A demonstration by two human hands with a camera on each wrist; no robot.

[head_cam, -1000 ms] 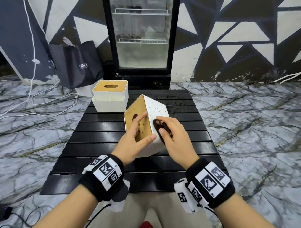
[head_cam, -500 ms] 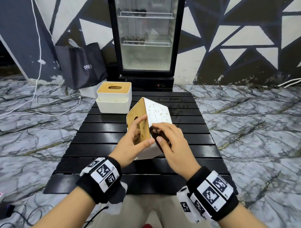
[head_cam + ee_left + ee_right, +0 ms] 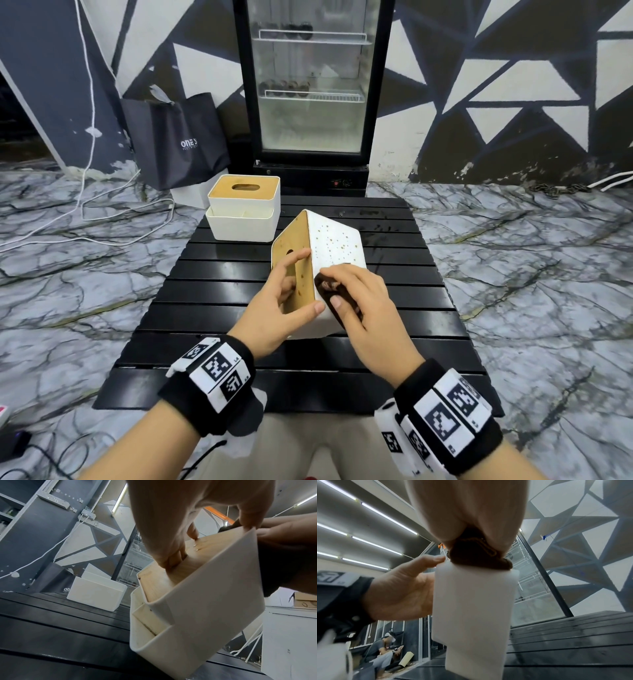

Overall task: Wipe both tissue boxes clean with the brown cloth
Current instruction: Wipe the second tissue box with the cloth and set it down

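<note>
At frame centre, the left hand (image 3: 274,308) grips the tilted tissue box (image 3: 334,245), fingers in its lid slot, thumb on its edge. The right hand (image 3: 363,305) pinches the brown cloth (image 3: 325,286) against the box's white side. A second tissue box (image 3: 244,207) stands upper left on the counter (image 3: 212,294).

Black bands carrying white blocks printed with black square codes are being worn on both bare forearms, just behind the left hand (image 3: 274,308) and right hand (image 3: 370,308); beige trousers are being worn.
</note>
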